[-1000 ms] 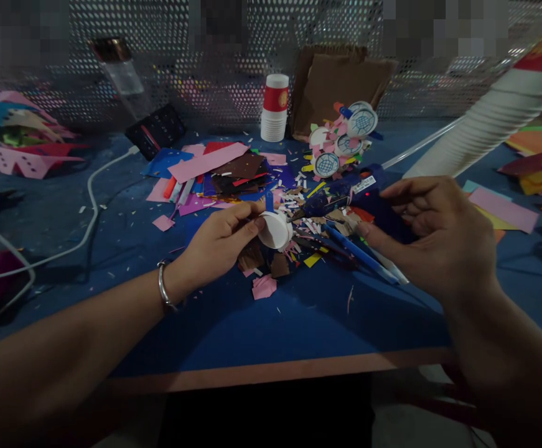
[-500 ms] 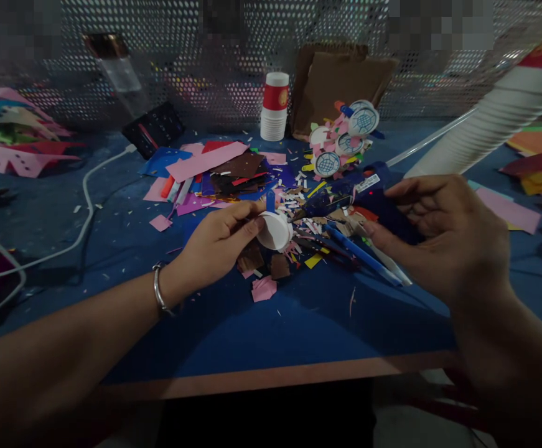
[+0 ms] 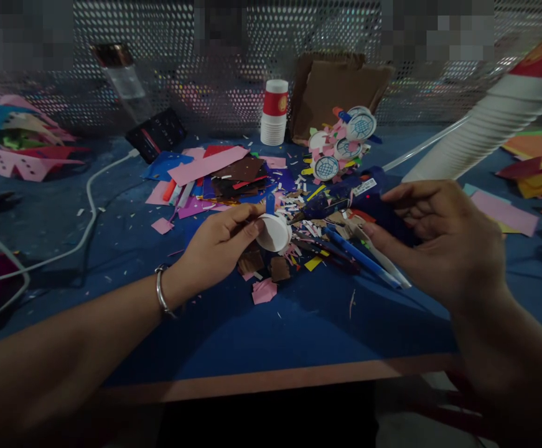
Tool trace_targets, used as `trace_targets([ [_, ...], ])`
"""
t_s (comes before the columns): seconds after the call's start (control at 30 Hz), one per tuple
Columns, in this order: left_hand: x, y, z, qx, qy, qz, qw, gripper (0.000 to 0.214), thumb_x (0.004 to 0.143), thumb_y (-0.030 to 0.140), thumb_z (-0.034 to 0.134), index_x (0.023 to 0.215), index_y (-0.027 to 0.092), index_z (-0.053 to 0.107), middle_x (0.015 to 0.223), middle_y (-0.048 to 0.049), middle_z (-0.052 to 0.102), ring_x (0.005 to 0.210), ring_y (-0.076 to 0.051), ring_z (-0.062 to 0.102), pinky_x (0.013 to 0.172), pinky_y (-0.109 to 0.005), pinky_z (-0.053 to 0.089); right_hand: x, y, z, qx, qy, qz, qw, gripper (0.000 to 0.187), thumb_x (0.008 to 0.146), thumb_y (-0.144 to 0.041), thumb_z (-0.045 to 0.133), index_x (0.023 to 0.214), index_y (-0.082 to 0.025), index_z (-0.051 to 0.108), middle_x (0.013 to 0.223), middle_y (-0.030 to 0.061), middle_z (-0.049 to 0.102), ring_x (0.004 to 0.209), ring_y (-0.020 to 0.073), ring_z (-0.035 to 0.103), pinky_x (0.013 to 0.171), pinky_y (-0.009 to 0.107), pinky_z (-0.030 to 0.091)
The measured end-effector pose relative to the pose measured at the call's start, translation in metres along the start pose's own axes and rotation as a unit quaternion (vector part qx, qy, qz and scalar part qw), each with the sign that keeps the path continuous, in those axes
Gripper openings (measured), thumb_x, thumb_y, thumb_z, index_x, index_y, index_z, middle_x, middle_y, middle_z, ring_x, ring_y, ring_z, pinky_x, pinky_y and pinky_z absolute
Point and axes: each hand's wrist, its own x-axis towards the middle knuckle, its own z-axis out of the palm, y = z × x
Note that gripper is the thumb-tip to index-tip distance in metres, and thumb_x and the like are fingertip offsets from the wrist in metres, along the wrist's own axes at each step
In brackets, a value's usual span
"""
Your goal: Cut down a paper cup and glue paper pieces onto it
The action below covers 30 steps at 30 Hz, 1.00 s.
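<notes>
Between the thumb and fingers of my left hand (image 3: pixel 221 246) is a round white paper-cup bottom (image 3: pixel 273 233), its shallow hollow facing me. A blue paper strip (image 3: pixel 270 204) stands up at its top edge. My right hand (image 3: pixel 439 242) is closed around a dark blue glue gun (image 3: pixel 361 194) with a small red light and a white label. From the gun's back end sticks a long clear glue stick (image 3: pixel 424 144). The nozzle points left and meets or nearly meets the cup bottom's right rim; exact contact I cannot tell. Paper scraps (image 3: pixel 294 249) lie beneath both.
Stacked paper cups (image 3: pixel 274 112) stand at the back; a taller cup stack (image 3: pixel 480 118) leans at right. Decorated white discs (image 3: pixel 340 146) sit before a cardboard piece (image 3: pixel 336 93). Coloured paper (image 3: pixel 210 165), blue pens (image 3: pixel 364 255), a white cable (image 3: pixel 91 199) and a bottle (image 3: pixel 124 81) are around.
The view has tilted slightly, so the background sits a little lower. Both hands keep their holds, and the nozzle stays at the cup bottom's right rim.
</notes>
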Motion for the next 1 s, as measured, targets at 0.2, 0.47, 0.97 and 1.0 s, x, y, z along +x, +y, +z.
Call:
trace_targets([
  [0.2, 0.0, -0.0003, -0.0005, 0.009, 0.002, 0.002, 1.0, 0.023, 0.104, 0.04, 0.063, 0.105, 0.02, 0.075, 0.106, -0.0057, 0.079, 0.098, -0.021, 0.07, 0.091, -0.035, 0.052, 0.0002, -0.0022, -0.0008, -0.029, 0.002, 0.001, 1.0, 0.044, 0.079, -0.045, 0.09, 0.115, -0.026, 0.074, 0.094, -0.0001, 0.075, 0.076, 0.0194, 0.073, 0.073, 0.041, 0.065],
  [0.47, 0.0011, 0.001, -0.0002, 0.007, -0.002, 0.001, 1.0, 0.026, 0.104, 0.041, 0.063, 0.099, 0.018, 0.073, 0.101, -0.0051, 0.077, 0.092, -0.019, 0.067, 0.086, -0.032, 0.052, -0.0012, -0.0013, 0.0002, -0.01, -0.002, 0.0, 1.0, 0.042, 0.082, -0.045, 0.087, 0.116, -0.025, 0.074, 0.098, 0.0019, 0.077, 0.08, 0.0205, 0.076, 0.074, 0.041, 0.065],
  [0.97, -0.0036, 0.0075, 0.0004, 0.041, 0.058, 0.028, 0.997, 0.024, 0.103, 0.038, 0.068, 0.115, 0.021, 0.08, 0.116, -0.0069, 0.084, 0.101, -0.022, 0.075, 0.092, -0.035, 0.056, 0.0018, -0.0001, 0.0015, -0.007, 0.019, -0.031, 0.999, 0.041, 0.078, -0.036, 0.088, 0.114, -0.026, 0.073, 0.101, 0.0006, 0.079, 0.079, 0.0173, 0.075, 0.073, 0.035, 0.065],
  [1.0, -0.0044, 0.0091, 0.0005, 0.046, 0.064, 0.032, 0.996, 0.024, 0.103, 0.038, 0.068, 0.116, 0.021, 0.08, 0.116, -0.0072, 0.084, 0.099, -0.022, 0.075, 0.09, -0.035, 0.057, 0.0019, -0.0001, 0.0016, -0.008, 0.02, -0.033, 0.999, 0.041, 0.077, -0.035, 0.088, 0.114, -0.025, 0.073, 0.101, 0.0005, 0.079, 0.079, 0.017, 0.075, 0.073, 0.035, 0.065],
])
